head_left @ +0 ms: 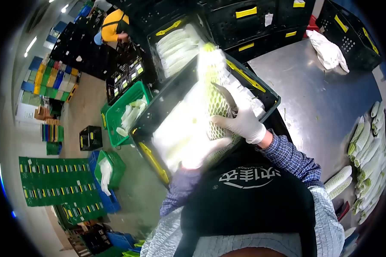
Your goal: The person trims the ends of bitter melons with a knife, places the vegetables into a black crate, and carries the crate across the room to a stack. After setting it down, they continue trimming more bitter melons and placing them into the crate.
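A long green gourd in white foam netting (215, 100) stands out over a black crate (142, 133). My gloved right hand (246, 124) is closed around its right side, thumb across the front. A dark curved shape (227, 95) shows beside that hand; I cannot make out what it is. My gloved left hand (203, 152) is at the gourd's lower end, its fingers against the netting and partly washed out by glare. White-wrapped pieces (176, 124) lie in the crate below, strongly overexposed.
To the right is a metal table (287, 90) with a pile of netted gourds (371, 167) and a white bag (328, 51). Black crates (253, 30) are stacked behind. A green crate (111, 118) stands on the left. A person in a yellow top (113, 25) bends over crates farther off.
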Demonstrator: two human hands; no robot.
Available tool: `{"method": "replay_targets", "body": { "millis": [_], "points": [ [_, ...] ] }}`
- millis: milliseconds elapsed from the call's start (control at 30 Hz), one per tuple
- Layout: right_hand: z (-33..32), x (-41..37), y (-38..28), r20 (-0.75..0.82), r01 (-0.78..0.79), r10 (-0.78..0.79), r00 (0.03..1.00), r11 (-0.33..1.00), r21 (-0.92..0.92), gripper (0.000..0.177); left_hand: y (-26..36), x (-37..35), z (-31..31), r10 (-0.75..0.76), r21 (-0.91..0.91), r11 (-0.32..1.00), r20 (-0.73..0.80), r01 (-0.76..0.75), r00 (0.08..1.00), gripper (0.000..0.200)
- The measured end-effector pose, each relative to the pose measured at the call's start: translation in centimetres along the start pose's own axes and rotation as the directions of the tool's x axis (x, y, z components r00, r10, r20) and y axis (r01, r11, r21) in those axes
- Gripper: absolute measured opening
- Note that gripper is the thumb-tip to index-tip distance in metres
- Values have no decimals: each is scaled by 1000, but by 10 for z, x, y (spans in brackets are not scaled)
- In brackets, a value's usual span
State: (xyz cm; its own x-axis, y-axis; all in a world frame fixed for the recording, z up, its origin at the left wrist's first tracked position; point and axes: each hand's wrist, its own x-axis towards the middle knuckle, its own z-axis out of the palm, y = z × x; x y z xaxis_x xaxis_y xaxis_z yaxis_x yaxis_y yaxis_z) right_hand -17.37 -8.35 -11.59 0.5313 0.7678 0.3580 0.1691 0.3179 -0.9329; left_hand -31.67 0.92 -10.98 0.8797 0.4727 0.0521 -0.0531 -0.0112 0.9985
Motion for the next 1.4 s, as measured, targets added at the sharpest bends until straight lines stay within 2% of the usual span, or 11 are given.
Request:
{"method": "replay_targets", "body": {
  "millis": [167, 233, 367, 533, 633, 667, 833, 900, 1100, 1267, 1400],
  "points": [
    [-15, 23, -10, -96, 325, -337, 936, 937, -126, 70, -32, -3, 5, 5, 129, 992, -137, 13, 991, 68],
    [-26, 35, -41, -40, 286, -293, 955, 949, -132, 66, -52, -10, 2, -153, 140, 976, -93, 165, 984, 70],
    [-22, 37, -55, 2, 388, -466, 885, 735, -557, 66, -49, -9, 9, -44, 278, 958, -79, 65, 996, 60],
    [-24, 25, -52, -40, 432, -598, 801, 622, -654, 30, -46, -7, 12, 53, 511, 859, -94, 3, 994, 54],
    [-30, 13, -55, 154, 512, -524, 838, 656, -554, 21, -20, -2, 15, -22, 423, 906, 31, 7, 999, 62],
    [-22, 7, -65, 182, 484, -519, 835, 537, -691, 17, -21, -3, 14, -24, 374, 927, 21, 14, 999, 61],
    [9, -18, -37, 374, 402, -233, 898, 782, -476, 36, -27, -13, -2, -52, 153, 987, -28, 56, 998, 58],
    [10, -20, -32, 500, 586, -368, 784, 704, -401, 24, -27, -16, -6, -60, 102, 993, -48, 65, 997, 57],
    [19, -34, -27, 596, 599, -317, 738, 714, -362, 14, -33, -23, -18, -72, -16, 997, -106, 71, 992, 52],
    [3, -23, -58, 686, 431, 111, 719, 704, -565, 50, -35, -24, -21, -54, -4, 999, -144, 54, 988, 49],
    [8, -32, -40, 588, 451, -31, 808, 674, -585, 47, -34, -27, -22, -17, 63, 998, -176, 28, 984, 47]
  ]
}}
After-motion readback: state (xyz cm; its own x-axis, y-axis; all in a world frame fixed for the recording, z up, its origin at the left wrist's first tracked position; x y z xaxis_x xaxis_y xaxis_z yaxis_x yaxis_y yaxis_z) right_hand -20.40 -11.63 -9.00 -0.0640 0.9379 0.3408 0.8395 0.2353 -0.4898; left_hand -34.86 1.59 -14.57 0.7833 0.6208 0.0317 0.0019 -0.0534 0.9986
